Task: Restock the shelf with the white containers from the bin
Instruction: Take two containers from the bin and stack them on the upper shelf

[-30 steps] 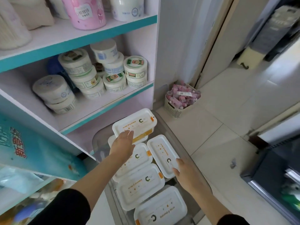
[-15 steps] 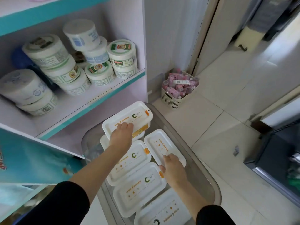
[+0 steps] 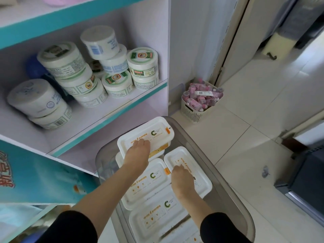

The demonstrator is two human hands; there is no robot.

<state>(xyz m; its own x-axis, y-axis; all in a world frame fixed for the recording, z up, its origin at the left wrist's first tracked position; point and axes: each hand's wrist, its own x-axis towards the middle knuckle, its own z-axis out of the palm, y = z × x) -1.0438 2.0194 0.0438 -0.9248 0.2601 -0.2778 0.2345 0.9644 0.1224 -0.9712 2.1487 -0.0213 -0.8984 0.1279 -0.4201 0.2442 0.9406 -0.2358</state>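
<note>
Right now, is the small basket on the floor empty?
No, the white slatted basket on the floor is filled with pink bottles.

Small shop, shelf point(image 3: 112, 109) stocked with labelled tubs point(image 3: 142, 63), floor basket point(image 3: 192, 112) of pink bottles

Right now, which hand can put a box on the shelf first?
Left. The left hand grips the raised white rectangular container nearest the teal-edged shelf; the right hand touches another white container low in the grey bin.
</note>
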